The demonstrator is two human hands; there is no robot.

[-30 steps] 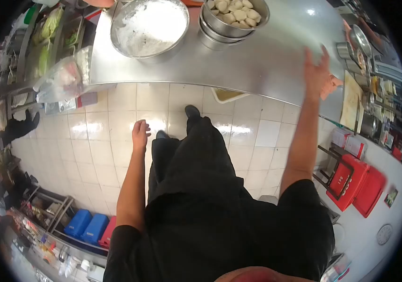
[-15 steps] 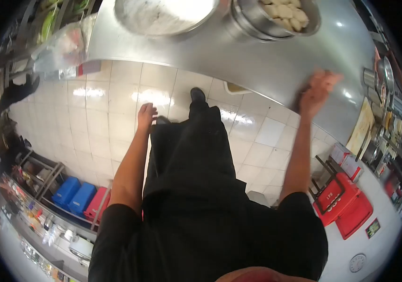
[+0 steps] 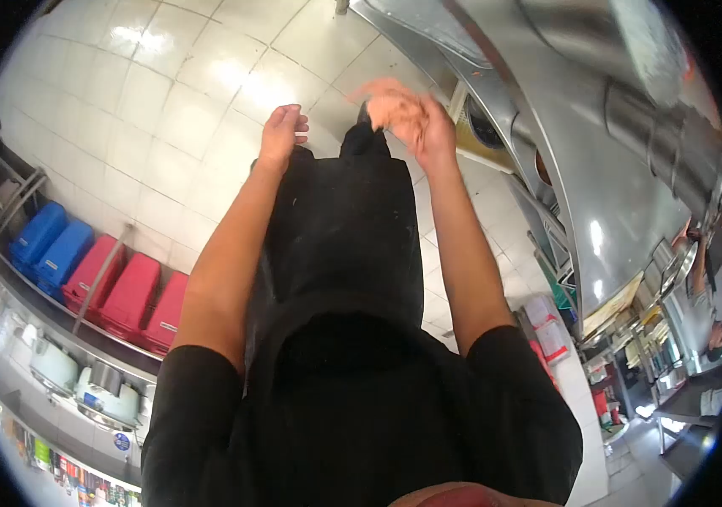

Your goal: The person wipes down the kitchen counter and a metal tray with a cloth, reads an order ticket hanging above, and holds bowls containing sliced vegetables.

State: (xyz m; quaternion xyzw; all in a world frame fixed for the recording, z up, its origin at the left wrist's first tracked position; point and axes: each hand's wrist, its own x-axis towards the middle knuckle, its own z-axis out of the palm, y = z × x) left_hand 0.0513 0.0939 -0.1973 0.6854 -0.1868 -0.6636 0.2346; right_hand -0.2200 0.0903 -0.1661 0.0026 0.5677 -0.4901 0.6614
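Observation:
An orange-pink cloth [image 3: 396,110], smeared by motion, is bunched in my right hand [image 3: 435,139], in front of my body above the floor. The fingers of that hand are closed on it. My left hand [image 3: 281,137] hangs over the tiles near the dark apron [image 3: 335,228], its fingers loosely curled and a little apart, with nothing visible in them. A gap separates the two hands.
A steel counter [image 3: 580,160] runs down the right side, with a blurred metal container [image 3: 648,144] on it. Blue bins [image 3: 40,232] and red bins [image 3: 128,291] line a rack at left. Tiled floor [image 3: 175,110] lies ahead. A person [image 3: 716,338] is at far right.
The view has swung left, away from the flour bowl and the stacked pots. My right hand has come off the counter towards my body, and the cloth shows more clearly in it.

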